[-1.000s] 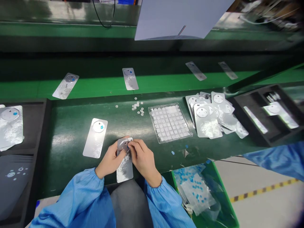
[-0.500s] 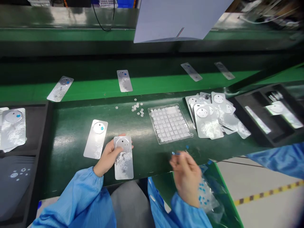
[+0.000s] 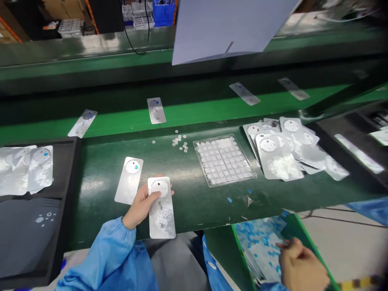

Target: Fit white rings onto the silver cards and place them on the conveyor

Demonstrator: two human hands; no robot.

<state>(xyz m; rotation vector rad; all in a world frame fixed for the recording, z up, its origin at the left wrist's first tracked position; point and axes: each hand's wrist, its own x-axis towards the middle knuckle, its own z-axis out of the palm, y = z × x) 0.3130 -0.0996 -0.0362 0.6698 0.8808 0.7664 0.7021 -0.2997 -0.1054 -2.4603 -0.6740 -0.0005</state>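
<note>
My left hand (image 3: 144, 204) grips a silver metal plate (image 3: 162, 216), thumb on top near its round white recess with small holes. A second plate (image 3: 127, 186) with a blue mark in its circle lies just left of it. My right hand (image 3: 298, 262) is low at the right, over a green bin (image 3: 315, 246) that holds clear film dotted with small blue pieces (image 3: 257, 238). Its fingers are curled together and slightly blurred; what they hold, if anything, cannot be made out. Two blue bits (image 3: 229, 200) lie on the green bench near its front edge.
A clear tray of small white parts (image 3: 224, 159) sits mid-bench, with loose white rings (image 3: 179, 141) beside it. Right of it is a heap of plates (image 3: 281, 149). A black tray (image 3: 68, 169) with plates stands left. Several plates lie on the green conveyor (image 3: 194, 111) behind.
My right hand has moved from above the bench's front edge down and right over the green bin. My left hand still holds the plate. The camera view has shifted a little.
</note>
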